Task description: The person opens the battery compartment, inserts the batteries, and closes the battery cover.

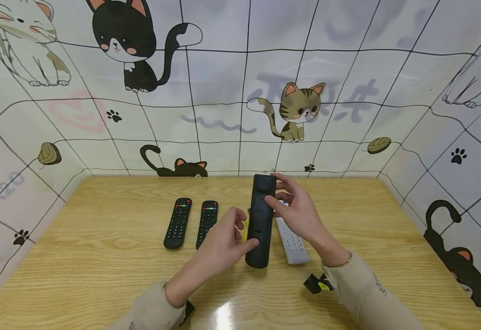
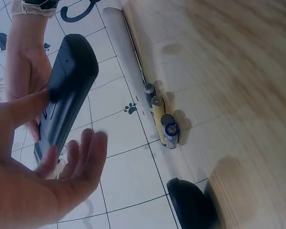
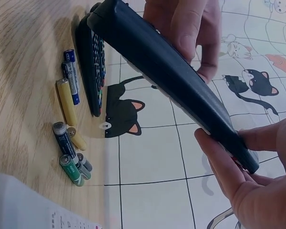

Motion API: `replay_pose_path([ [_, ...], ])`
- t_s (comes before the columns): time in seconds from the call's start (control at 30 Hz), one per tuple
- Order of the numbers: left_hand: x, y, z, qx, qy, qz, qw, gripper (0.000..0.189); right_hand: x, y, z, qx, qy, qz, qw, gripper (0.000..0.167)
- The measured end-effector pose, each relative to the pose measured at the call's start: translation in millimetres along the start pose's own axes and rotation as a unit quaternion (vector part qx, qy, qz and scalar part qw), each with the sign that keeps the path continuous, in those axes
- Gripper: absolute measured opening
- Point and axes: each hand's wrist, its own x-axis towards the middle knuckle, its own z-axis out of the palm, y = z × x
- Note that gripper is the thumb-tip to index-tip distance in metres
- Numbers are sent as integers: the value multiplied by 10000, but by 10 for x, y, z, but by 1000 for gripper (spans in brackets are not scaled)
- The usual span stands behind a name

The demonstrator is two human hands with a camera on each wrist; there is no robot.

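A black remote control (image 1: 261,224) is held up over the table, its back with a label and battery cover facing the head camera. My right hand (image 1: 296,208) pinches its upper end, thumb on the back and fingers on the button side. My left hand (image 1: 221,238) is at the lower part, thumb touching the back near the cover. Its other fingers (image 2: 93,148) are loosely bent and apart from the remote in the left wrist view. Behind the remote, several batteries (image 3: 66,102) lie on the table, mostly hidden in the head view.
Two more black remotes, a left one (image 1: 177,223) and a nearer one (image 1: 207,220), lie left of my hands on the wooden table (image 1: 112,256). A white remote (image 1: 293,243) lies on the right, partly behind my right hand. A cat-patterned cloth (image 1: 220,123) stands behind.
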Motion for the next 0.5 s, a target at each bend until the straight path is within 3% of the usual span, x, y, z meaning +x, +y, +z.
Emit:
replay_pose_path([
  [0.23, -12, 13, 19, 241, 280, 717, 9967, 38, -1, -4, -4, 132, -18, -49, 9999, 60],
  [0.5, -9, 41, 17, 327, 160, 751, 9965, 35, -1, -14, -9, 222, -49, -68, 9997, 60],
])
